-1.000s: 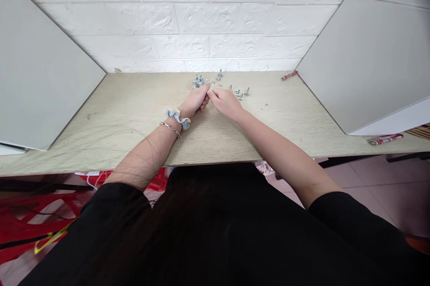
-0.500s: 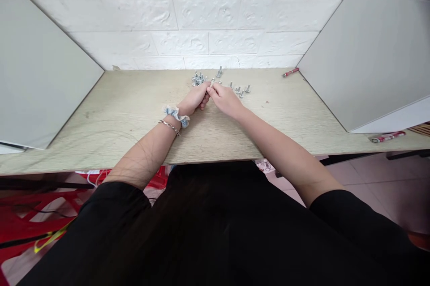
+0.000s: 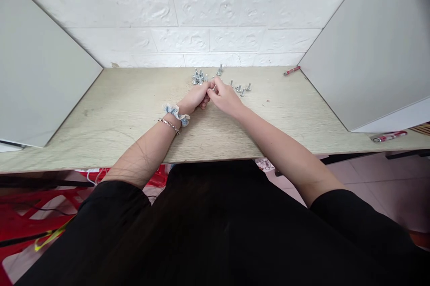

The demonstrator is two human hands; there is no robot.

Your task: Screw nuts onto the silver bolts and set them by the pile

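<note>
My left hand (image 3: 195, 97) and my right hand (image 3: 224, 96) meet fingertip to fingertip at the far middle of the wooden table (image 3: 117, 111). Both are closed in a pinch on something small that I cannot make out. Just beyond them lie small metal bolts: a cluster (image 3: 198, 77) behind my left hand, one upright bolt (image 3: 220, 70) further back, and a few (image 3: 242, 88) to the right of my right hand. A blue-white scrunchie (image 3: 176, 113) and a thin bracelet (image 3: 169, 125) sit on my left wrist.
Grey panels stand at the left (image 3: 40, 71) and right (image 3: 366, 57) of the table, with a white brick wall (image 3: 208, 13) behind. A red pen (image 3: 290, 70) lies at the back right; another red-and-white pen (image 3: 389, 136) lies at the right front. Red objects (image 3: 27, 219) sit under the table at left.
Both hands have slid slightly farther from me toward the bolts, still pinched together. The view has tilted a little.
</note>
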